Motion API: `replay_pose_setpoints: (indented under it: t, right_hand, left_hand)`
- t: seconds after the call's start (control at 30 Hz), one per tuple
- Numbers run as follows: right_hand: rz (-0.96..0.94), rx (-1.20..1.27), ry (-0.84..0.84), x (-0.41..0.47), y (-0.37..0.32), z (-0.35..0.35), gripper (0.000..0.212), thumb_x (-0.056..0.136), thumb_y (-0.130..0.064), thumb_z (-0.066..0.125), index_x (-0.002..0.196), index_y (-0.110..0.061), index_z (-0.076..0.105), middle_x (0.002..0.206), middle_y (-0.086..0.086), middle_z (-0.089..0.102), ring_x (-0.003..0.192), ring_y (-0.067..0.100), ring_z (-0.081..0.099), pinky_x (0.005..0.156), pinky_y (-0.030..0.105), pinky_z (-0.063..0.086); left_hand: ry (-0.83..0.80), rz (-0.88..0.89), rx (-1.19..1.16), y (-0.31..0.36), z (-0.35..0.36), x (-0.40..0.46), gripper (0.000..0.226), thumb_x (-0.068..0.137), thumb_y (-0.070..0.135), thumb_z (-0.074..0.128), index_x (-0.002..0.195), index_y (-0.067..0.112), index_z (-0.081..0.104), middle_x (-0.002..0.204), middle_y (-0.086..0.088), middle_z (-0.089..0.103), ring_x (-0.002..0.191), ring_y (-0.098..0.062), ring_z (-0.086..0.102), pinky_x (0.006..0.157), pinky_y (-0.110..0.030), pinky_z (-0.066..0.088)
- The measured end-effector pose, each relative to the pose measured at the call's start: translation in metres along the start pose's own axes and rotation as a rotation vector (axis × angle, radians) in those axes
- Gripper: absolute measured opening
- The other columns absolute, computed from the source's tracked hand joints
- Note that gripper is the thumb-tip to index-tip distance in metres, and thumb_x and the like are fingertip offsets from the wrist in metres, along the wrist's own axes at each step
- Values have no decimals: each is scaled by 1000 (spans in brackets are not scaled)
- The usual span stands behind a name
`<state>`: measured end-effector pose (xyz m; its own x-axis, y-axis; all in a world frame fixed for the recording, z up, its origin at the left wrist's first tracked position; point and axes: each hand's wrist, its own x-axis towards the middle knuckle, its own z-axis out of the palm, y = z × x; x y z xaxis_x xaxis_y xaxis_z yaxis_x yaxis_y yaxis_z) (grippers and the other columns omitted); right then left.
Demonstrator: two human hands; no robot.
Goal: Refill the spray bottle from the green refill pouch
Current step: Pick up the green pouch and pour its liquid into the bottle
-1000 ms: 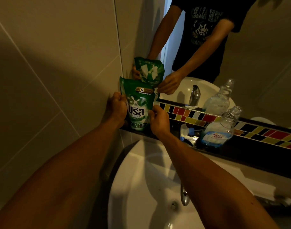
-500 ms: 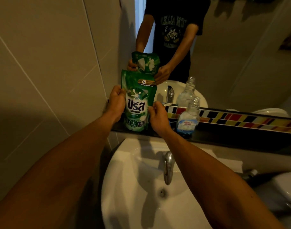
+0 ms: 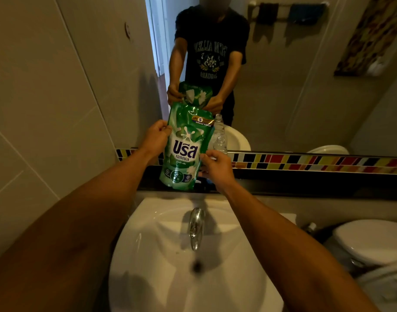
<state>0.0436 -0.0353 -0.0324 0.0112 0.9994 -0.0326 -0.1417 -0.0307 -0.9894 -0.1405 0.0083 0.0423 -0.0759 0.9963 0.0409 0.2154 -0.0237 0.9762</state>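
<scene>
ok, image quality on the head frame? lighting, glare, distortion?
Head view: dim and warm, forearms near-silhouette; wide-angle bends the tile lines and the sink rim; small glare on the tap and the pouch; mirror doubles the pouch and both hands; bottle mostly hidden behind the pouch and the right hand; left hand sharp.

The green refill pouch (image 3: pixel 184 149) is showing large dark Thai lettering on a white patch, smaller Thai words beneath, and a white 5 in a dark circle near its top. The mirrored T-shirt (image 3: pixel 212 55) is displaying reversed print, too unclear to read surely.
</scene>
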Motion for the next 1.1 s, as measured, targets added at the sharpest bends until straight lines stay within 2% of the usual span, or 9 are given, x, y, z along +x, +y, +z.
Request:
replay_pose_setpoints:
  t: [0.1, 0.23, 0.37, 0.57, 0.67, 0.73, 0.83, 0.93, 1.1]
  right_hand:
    - [47, 66, -25, -1, 0, -15, 16, 100, -10, 61, 108, 2, 67, 101, 14, 77, 89, 27, 77, 67, 35, 63]
    - [98, 137, -31, -2, -1, -30, 16, 97, -9, 64, 109, 2, 67, 92, 6, 77, 74, 12, 76, 62, 29, 61]
    - [121, 157, -25, 5, 2, -39, 16, 96, -12, 66, 108, -1, 69, 105, 12, 77, 91, 22, 76, 68, 34, 62]
    - [138, 162, -25, 9, 6, -38, 17, 98, -14, 64, 108, 0, 67, 110, 17, 74, 96, 28, 73, 69, 37, 63]
    - [166, 177, -32, 12, 11, -32, 11, 99, -14, 64, 101, -3, 66, 110, 21, 73, 102, 36, 73, 74, 45, 64]
    - [182, 198, -38, 13, 13, -29, 10, 99, -14, 63, 101, -4, 66, 109, 20, 74, 101, 36, 73, 76, 47, 64]
    - [191, 212, -47, 11, 14, -25, 9, 100, -14, 61, 97, -7, 64, 103, 16, 76, 91, 29, 75, 76, 46, 64]
    - [208, 232, -58, 10, 16, -22, 11, 101, -15, 60, 91, -10, 63, 93, 11, 76, 84, 24, 75, 78, 49, 64]
    - [224, 233, -62, 10, 17, -22, 14, 101, -16, 60, 89, -10, 62, 93, 13, 75, 85, 27, 74, 76, 49, 64]
  left_hand:
    - [-18, -28, 13, 6, 11, 0, 20, 101, 21, 45, 113, 12, 58, 96, -5, 66, 83, -17, 63, 64, -29, 49]
    - [-16, -55, 42, 13, 23, 2, 21, 100, 21, 45, 113, 12, 59, 99, -7, 66, 86, -19, 63, 67, -31, 51]
    - [-28, -81, 79, 15, 29, 3, 23, 101, 20, 44, 115, 11, 59, 103, -11, 65, 90, -22, 63, 74, -35, 53]
    - [11, -97, 111, 17, 37, 7, 15, 101, 17, 43, 105, 17, 57, 86, -2, 62, 73, -13, 57, 59, -27, 45]
    - [16, -119, 140, 18, 35, 8, 15, 100, 17, 43, 106, 14, 57, 88, -5, 62, 78, -19, 59, 63, -31, 48]
    - [5, -135, 167, 19, 31, 9, 18, 100, 19, 43, 108, 13, 57, 93, -9, 64, 84, -23, 61, 72, -37, 53]
    - [1, -159, 229, 21, 27, 9, 20, 99, 21, 43, 109, 13, 59, 102, -14, 65, 91, -29, 63, 85, -47, 52]
    - [4, -171, 271, 26, 26, 12, 21, 99, 20, 43, 111, 12, 59, 105, -15, 65, 91, -30, 62, 82, -46, 52]
    - [-29, -236, 316, 32, 31, 13, 20, 98, 17, 42, 110, 11, 56, 103, -15, 61, 94, -30, 57, 86, -46, 49]
